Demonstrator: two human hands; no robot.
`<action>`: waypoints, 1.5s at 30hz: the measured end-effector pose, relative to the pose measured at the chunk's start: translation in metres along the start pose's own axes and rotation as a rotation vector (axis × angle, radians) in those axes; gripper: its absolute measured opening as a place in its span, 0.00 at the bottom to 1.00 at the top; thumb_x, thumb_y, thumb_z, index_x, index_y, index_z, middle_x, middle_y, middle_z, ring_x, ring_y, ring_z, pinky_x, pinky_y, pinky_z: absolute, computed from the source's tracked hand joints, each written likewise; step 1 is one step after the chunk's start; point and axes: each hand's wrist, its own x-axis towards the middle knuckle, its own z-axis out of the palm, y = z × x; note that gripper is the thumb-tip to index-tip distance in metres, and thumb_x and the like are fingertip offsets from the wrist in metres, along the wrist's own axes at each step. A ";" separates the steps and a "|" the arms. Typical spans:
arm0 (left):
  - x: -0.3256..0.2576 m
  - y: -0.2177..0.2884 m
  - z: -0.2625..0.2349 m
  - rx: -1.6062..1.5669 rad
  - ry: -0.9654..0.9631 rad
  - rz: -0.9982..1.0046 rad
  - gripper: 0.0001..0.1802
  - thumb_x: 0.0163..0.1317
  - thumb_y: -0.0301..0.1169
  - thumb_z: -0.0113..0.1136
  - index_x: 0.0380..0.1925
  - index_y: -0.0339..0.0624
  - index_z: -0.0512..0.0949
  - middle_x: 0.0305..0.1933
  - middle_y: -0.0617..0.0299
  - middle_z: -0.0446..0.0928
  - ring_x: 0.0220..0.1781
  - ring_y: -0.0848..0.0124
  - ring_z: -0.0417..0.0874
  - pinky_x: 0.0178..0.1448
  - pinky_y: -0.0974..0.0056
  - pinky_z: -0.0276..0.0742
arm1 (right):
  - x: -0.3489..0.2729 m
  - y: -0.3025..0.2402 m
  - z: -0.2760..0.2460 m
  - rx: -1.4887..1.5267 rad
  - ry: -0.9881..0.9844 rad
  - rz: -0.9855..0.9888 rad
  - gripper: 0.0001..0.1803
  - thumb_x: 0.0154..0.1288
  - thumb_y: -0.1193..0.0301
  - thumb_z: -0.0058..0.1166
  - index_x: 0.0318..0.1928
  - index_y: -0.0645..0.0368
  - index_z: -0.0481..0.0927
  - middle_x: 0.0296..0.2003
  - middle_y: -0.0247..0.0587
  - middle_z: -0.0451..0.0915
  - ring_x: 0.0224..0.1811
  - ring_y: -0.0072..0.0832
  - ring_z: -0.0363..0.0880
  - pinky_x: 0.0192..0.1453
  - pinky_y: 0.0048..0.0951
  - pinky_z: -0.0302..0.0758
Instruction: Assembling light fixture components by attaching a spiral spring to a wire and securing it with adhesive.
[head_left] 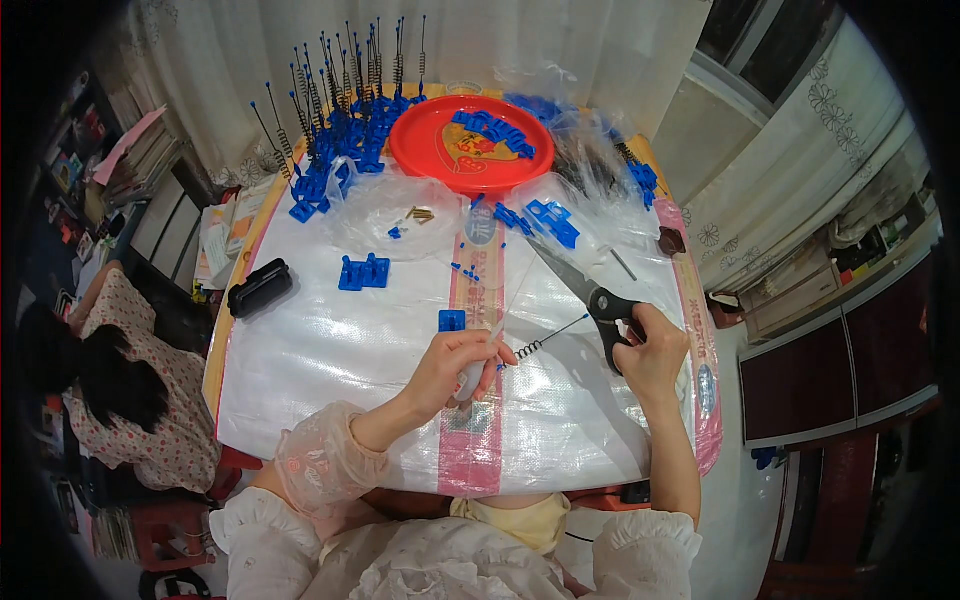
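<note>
You have a white-covered surface before you, its far left edge crowded with blue bases carrying upright black coils tipped in blue. Beside them, at the middle of the far edge, is a red plate with blue pieces in it. A crumpled clear bag lies in front of the plate, toward your left.

Nearer you are the scissors, blades pointing away and to the left. Your right hand grasps them by the handles. Your left hand is curled around a small whitish tube, nozzle up. A black case sits by the left edge, well apart from both hands.

The spring is at your left fingertips, slanting up toward the scissors, its blue end short of the handles; it looks pinched there, though the fingers hide its near end. A blue block lies just beyond that hand, and brass pins lie at the bag.

The step in hand appears to be handling the spring with tube and scissors both held; the next move calls for a steady left pinch and blades kept clear of those fingers.
</note>
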 end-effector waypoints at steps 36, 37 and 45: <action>0.001 -0.001 -0.001 -0.002 0.029 0.001 0.19 0.69 0.37 0.47 0.37 0.34 0.82 0.19 0.65 0.74 0.16 0.78 0.73 0.13 0.73 0.57 | 0.001 0.007 -0.004 0.019 0.017 0.076 0.12 0.38 0.76 0.61 0.29 0.62 0.77 0.23 0.46 0.80 0.24 0.44 0.81 0.30 0.39 0.73; 0.001 -0.001 0.000 -0.005 0.024 0.002 0.19 0.69 0.37 0.47 0.37 0.34 0.82 0.19 0.65 0.74 0.16 0.79 0.73 0.13 0.73 0.57 | 0.002 0.006 -0.006 0.009 0.030 0.100 0.11 0.39 0.76 0.61 0.28 0.62 0.78 0.23 0.46 0.80 0.25 0.44 0.81 0.31 0.39 0.74; -0.001 0.000 -0.002 -0.037 0.025 0.001 0.19 0.70 0.38 0.47 0.38 0.33 0.82 0.19 0.64 0.73 0.16 0.78 0.72 0.14 0.73 0.59 | 0.017 0.013 -0.049 -0.273 0.075 0.334 0.10 0.44 0.73 0.65 0.29 0.61 0.79 0.23 0.47 0.81 0.28 0.46 0.82 0.34 0.41 0.74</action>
